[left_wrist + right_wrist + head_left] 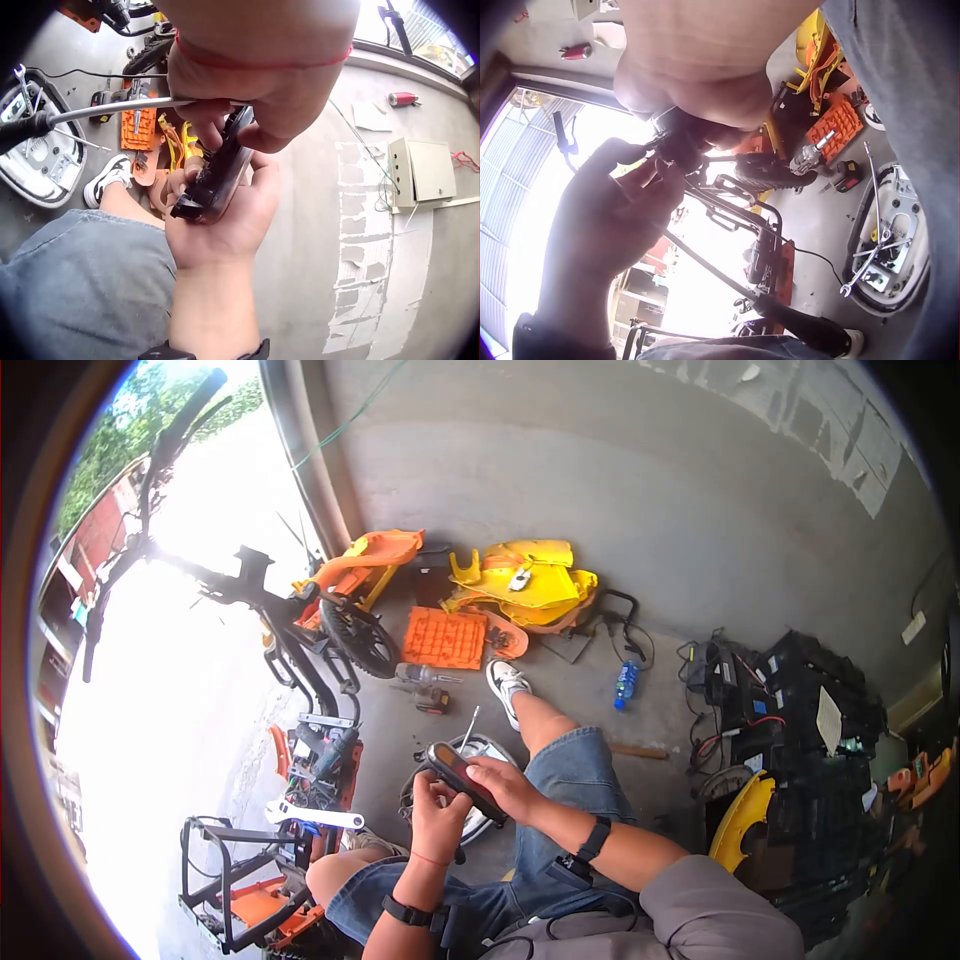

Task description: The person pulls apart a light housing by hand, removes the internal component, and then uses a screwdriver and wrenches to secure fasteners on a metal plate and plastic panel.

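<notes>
A black, oblong tail light [452, 763] with a red and amber lens is held up above the lap. My right hand [505, 788] grips it, the palm under the casing in the left wrist view. My left hand [440, 822] bends its fingers at the casing's near side, fingertips right at its edge. A long screwdriver [120, 108] also sits in the left hand, its shaft running in among the curled fingers. Its black handle [802, 322] points away from the tail light. The screwdriver's tip is hidden by the left hand.
A pale oval seat base [889, 300] with a wrench [866, 266] on it lies on the floor close by. A cordless tool [430, 700], orange panel [445, 638] and yellow covers [530, 585] lie ahead. A bike frame [300, 635] stands left; black battery cases [820, 670] pile up right.
</notes>
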